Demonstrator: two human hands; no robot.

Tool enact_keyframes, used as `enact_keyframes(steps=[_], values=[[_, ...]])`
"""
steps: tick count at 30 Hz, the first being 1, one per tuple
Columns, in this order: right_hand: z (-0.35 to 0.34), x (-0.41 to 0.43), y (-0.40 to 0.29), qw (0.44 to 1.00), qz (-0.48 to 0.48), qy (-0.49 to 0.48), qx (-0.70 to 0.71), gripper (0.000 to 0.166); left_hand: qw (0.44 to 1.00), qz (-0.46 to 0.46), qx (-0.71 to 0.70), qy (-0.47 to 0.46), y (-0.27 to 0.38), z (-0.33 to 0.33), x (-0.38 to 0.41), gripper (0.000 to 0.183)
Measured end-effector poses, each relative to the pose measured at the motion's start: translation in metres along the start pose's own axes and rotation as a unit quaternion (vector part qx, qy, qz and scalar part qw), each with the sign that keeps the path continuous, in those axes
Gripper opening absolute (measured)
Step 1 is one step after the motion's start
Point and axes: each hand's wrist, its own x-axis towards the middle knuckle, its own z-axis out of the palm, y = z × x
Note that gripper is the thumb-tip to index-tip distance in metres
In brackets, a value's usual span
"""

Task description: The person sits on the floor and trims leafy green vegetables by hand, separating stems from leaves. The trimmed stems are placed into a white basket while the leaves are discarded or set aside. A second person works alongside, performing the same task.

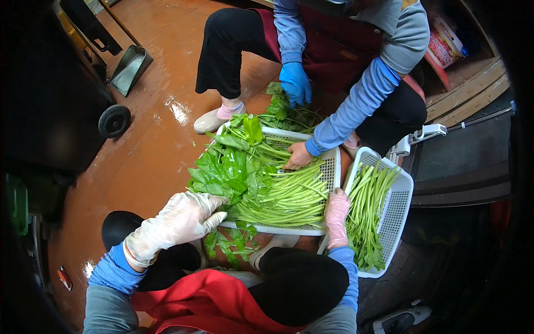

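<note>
My left hand, in a white glove, is at the leafy end of a heap of long-stemmed greens. Its fingertips and thumb are by the leaves; whether a leaf is pinched between them is hidden. The greens lie in a white perforated plastic basket, with their pale green stems pointing right. My right hand, in a pink glove, is curled over the basket's right rim, beside the stem ends. Right of it, a second white basket holds a bunch of stems.
Opposite me, a co-worker's bare hand reaches onto the stems; the blue-gloved hand is over greens on the floor. Loose leaves lie between my feet. A dustpan and a black wheel are at left.
</note>
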Motion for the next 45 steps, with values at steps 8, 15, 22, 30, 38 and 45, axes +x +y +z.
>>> enact_keyframes(steps=[8, 15, 22, 30, 38, 45], values=[[-0.077, -0.028, 0.037, 0.825, 0.281, -0.099, 0.480, 0.008, 0.999, 0.025, -0.035, 0.015, 0.007, -0.007, 0.002, 0.030], [-0.179, -0.028, 0.045, 0.749, 0.283, -0.045, 0.598, 0.013, 0.999, 0.026, -0.042, 0.015, 0.004, -0.001, 0.009, 0.032], [-0.241, -0.032, 0.047, 0.739, 0.289, -0.002, 0.609, 0.015, 0.994, 0.039, -0.095, 0.026, 0.003, 0.006, 0.015, 0.033], [-0.316, -0.028, 0.007, 0.776, 0.202, -0.111, 0.587, 0.016, 0.957, 0.184, -0.205, 0.091, 0.023, 0.014, 0.025, 0.043], [-0.334, 0.003, -0.084, 0.755, 0.105, -0.252, 0.596, 0.021, 0.946, 0.195, -0.259, 0.001, 0.032, 0.020, 0.023, 0.046], [-0.330, 0.017, -0.102, 0.667, 0.082, -0.180, 0.718, 0.042, 0.838, 0.036, -0.526, -0.143, 0.028, 0.024, 0.027, 0.027]])
